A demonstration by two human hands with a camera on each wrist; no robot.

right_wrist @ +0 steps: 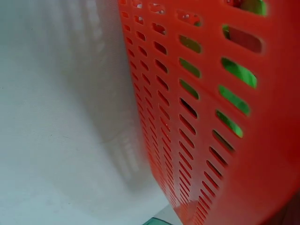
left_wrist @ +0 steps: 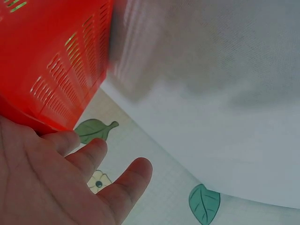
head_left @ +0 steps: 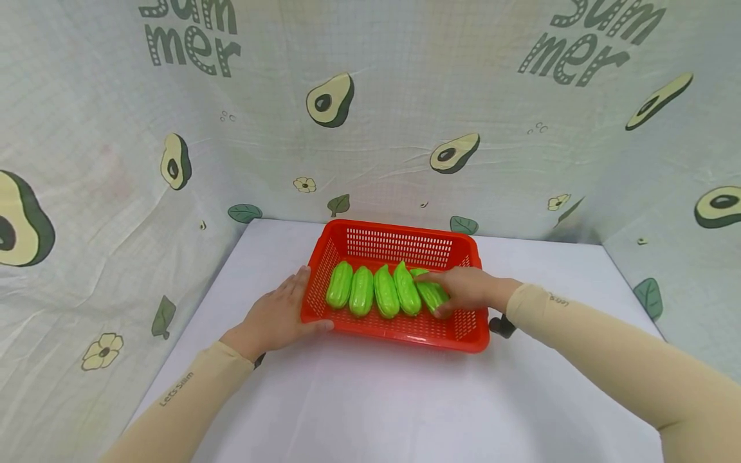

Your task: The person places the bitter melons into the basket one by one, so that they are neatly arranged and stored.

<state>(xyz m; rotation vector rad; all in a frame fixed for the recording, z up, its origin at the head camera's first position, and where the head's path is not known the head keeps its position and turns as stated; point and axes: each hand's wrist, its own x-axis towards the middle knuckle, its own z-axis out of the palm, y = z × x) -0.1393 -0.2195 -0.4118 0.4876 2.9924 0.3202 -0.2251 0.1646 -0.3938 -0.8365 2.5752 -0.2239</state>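
A red plastic basket (head_left: 399,333) with slotted walls holds several glossy, ribbed green gourd-like vegetables (head_left: 361,291) lying side by side in a row. My right hand (head_left: 467,288) reaches over the basket's right side and holds the rightmost green gourd (head_left: 431,293) between thumb and fingers; that gourd lies tilted against its neighbour. At the left front corner, my left hand (head_left: 276,323) rests against the basket's rim with fingers extended. The left wrist view shows the hand's spread fingers (left_wrist: 129,185) beside the basket wall. In the right wrist view the basket wall hides the right hand.
The basket stands on a white tabletop (head_left: 359,405), near its back edge. Behind and at both sides hangs a pale cloth (head_left: 382,161) printed with avocados, leaves and flowers. A small black object (head_left: 501,326) shows under the right wrist.
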